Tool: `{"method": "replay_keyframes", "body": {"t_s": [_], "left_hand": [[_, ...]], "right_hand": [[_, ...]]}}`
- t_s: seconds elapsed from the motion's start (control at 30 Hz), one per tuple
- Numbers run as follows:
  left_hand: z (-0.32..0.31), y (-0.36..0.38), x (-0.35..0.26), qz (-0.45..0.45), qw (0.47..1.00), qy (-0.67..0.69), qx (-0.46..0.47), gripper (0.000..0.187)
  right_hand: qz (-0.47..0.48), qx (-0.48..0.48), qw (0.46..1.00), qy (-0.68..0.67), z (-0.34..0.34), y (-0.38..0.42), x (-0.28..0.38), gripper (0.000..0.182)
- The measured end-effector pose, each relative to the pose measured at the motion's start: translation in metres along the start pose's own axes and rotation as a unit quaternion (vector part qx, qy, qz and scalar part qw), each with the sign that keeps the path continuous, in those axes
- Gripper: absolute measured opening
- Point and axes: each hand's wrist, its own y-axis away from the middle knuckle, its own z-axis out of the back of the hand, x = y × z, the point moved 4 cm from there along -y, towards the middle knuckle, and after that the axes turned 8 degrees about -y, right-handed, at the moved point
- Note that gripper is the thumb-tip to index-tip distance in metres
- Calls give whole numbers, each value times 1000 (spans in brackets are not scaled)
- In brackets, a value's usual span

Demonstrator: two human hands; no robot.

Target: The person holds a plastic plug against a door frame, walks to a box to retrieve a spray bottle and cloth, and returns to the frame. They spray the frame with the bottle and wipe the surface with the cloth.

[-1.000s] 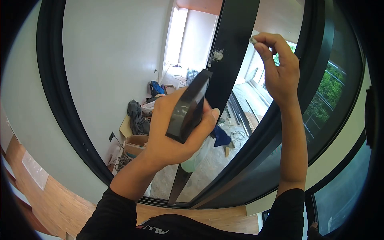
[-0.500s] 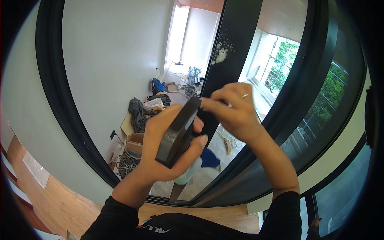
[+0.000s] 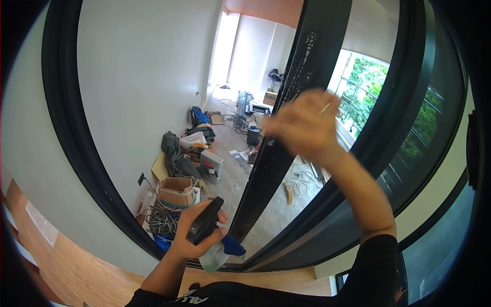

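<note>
My left hand (image 3: pixel 192 222) is wrapped round the neck of a spray bottle (image 3: pixel 215 258) with a black trigger head and a pale, see-through body. A dark blue piece (image 3: pixel 233 246), like a cloth, shows beside the bottle under the fingers. My right hand (image 3: pixel 307 123) is smeared by motion in front of a black upright door-frame post (image 3: pixel 268 163), its fingertips at the post's left edge. A ring sits on one finger. White foam and droplets (image 3: pixel 308 48) run down the post above this hand.
Beyond the post, a cardboard box (image 3: pixel 175 192), coiled cables (image 3: pixel 161 220), bags (image 3: pixel 197 116) and a metal case (image 3: pixel 210 166) lie along the left wall. A brush (image 3: pixel 289 193) lies on the floor. Dark-framed glass (image 3: pixel 409 138) stands at right.
My left hand has lowered with the spray bottle, away from my right hand. My right hand has risen slightly along the post. The foam patch has become a longer run of droplets.
</note>
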Motion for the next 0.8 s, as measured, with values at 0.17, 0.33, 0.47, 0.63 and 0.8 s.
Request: {"method": "replay_keyframes", "body": {"t_s": [0.17,0.33,0.47,0.63,0.8], "left_hand": [[1,11,11,21,999,-44,-21,22],[5,21,26,35,998,-19,-41,24],[4,26,15,48,997,-13,-53,25],[4,30,24,44,998,-19,-39,27],[3,38,27,49,997,6,-60,27]], "right_hand": [[-7,-18,998,52,23,-36,-38,12],[27,-13,996,81,35,-51,-57,19],[60,85,994,-24,7,-27,-15,19],[-16,-39,998,42,42,-60,-66,13],[35,93,995,-4,2,-12,-17,11]]}}
